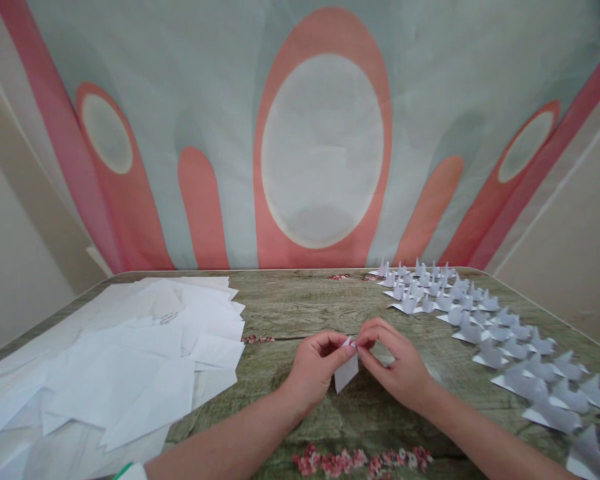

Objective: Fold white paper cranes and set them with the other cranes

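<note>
Between my two hands, above the middle of the table, is a small folded piece of white paper. My left hand pinches its upper part between thumb and fingers. At the paper's top right corner, my right hand closes thumb and forefinger on a small tip. The lower part of the folded paper hangs down as a flat, slanted flap. Fingers cover much of its top, so the exact fold there is hidden.
Loose white paper sheets lie overlapping on the left of the wood-patterned table. Several rows of folded white paper figures stand along the right side. Behind the table rises a pink and grey-green patterned backdrop.
</note>
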A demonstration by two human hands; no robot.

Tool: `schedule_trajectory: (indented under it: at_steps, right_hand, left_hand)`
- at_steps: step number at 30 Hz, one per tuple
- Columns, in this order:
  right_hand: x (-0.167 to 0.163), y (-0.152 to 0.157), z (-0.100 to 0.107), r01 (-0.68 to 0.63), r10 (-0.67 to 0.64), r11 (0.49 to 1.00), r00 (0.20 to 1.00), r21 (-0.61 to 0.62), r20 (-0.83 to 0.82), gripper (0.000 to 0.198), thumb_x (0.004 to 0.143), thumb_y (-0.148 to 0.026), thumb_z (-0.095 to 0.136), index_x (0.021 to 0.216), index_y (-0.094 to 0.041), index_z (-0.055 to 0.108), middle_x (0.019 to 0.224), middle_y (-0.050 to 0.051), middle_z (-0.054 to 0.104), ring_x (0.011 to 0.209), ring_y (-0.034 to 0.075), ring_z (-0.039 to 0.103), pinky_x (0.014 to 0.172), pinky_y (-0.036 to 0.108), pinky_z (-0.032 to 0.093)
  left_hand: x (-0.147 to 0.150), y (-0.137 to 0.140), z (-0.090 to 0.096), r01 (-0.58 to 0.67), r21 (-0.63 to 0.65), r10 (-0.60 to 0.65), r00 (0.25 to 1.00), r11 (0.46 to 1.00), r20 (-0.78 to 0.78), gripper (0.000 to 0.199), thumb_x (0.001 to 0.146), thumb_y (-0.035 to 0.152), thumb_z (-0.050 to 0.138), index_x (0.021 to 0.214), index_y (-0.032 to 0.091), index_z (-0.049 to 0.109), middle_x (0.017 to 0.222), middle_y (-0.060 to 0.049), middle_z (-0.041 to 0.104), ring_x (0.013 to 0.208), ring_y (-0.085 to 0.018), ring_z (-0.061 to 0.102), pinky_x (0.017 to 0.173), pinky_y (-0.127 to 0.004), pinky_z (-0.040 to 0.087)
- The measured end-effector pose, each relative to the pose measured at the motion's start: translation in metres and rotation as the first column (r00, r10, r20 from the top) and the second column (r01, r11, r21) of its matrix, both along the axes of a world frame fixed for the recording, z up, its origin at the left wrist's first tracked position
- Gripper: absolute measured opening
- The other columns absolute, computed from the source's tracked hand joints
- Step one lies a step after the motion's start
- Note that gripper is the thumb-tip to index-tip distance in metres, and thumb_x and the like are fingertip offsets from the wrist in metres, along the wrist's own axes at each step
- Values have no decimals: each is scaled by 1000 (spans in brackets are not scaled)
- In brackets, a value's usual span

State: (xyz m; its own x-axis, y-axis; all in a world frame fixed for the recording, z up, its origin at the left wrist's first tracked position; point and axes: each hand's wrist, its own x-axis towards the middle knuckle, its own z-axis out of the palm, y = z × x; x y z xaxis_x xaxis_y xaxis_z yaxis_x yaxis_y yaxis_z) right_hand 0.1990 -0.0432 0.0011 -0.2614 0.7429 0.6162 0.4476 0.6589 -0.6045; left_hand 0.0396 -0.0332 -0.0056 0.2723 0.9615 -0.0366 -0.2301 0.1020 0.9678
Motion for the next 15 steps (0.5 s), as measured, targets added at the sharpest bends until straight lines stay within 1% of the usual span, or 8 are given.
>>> schedule_trajectory:
  at_steps: [4,8,10,12,15]
  right_hand:
    - [2,1,1,-25,25,1000,1000,-13,-4,8,82,-13,52,82,-20,56,79,2,53,72,14,53,64,26,44]
    - [5,3,-1,1,-4,999,998,42,58,7,83,-15,53,84,-20,58,80,2,56,73,14,54,65,27,45]
    - [8,4,-2,33,-48,993,990,112,131,6,84,-16,54,85,-20,58,81,3,58,75,15,55,67,28,45]
    - [10,5,-3,58,-103,975,973,214,205,6,84,-17,54,86,-20,59,81,3,60,77,16,56,69,30,44]
    - [13,7,-2,47,-150,940,947,339,285,7,85,-18,53,87,-20,60,82,3,63,77,16,57,70,30,43]
  left_hand:
    - [0,0,2,23,-24,-23,1000,999,18,35,57,42,77,72,13,68,65,-2,64,60,-12,54,60,-23,39]
    - [-1,0,2,21,-38,-20,1000,999,15,34,57,42,77,71,13,68,64,-1,64,59,-12,53,59,-23,38]
    - [-1,0,2,16,-39,-15,1000,999,13,34,56,42,78,71,13,67,63,-1,64,58,-12,53,59,-23,39]
    - [-1,0,2,14,-41,-14,1000,999,12,34,56,42,78,71,13,68,63,-1,64,58,-12,53,59,-23,39]
    - [0,1,1,18,-42,-17,1000,999,15,34,56,42,78,71,13,68,65,-2,64,59,-12,54,60,-24,40]
